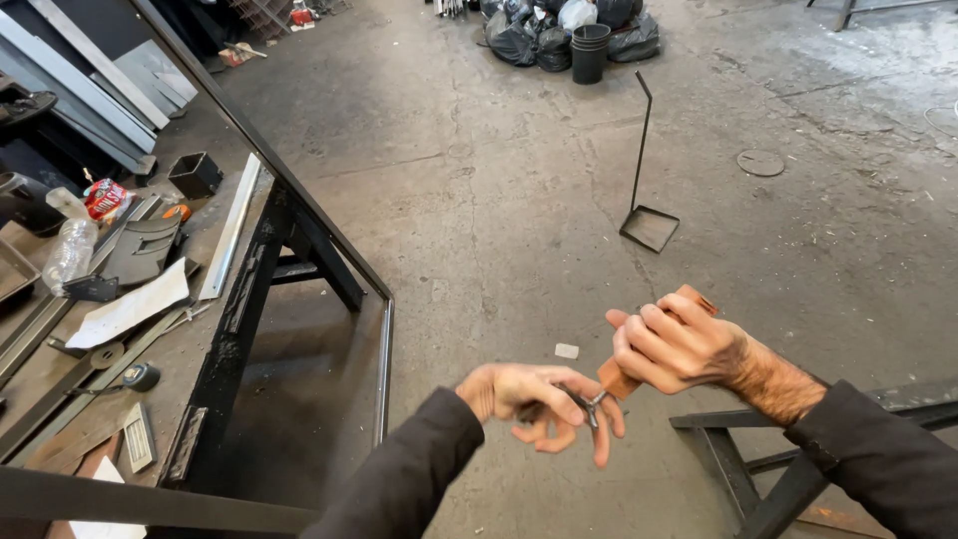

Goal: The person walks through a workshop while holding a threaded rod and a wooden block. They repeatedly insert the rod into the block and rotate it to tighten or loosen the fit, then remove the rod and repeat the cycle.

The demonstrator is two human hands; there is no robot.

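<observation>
Right hand (671,346) clamped around orange-handled tool (617,379), handle mostly hidden | left hand (539,399) fingers pinch its small metal tip (593,404), shape unclear

red snack pkt (106,198) | workbench (60,399) left | crumpled, by plastic bottle (70,252)

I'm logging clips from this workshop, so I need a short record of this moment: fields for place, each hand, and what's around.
place: workshop with a concrete floor
right hand: closed around an orange-brown handle
left hand: fingers on a small metal piece at the handle's lower end
left of view: metal workbench with a plastic bottle, tape measure and metal strips
floor: long-handled dustpan, black bucket, black bags
lower right: dark metal frame
</observation>
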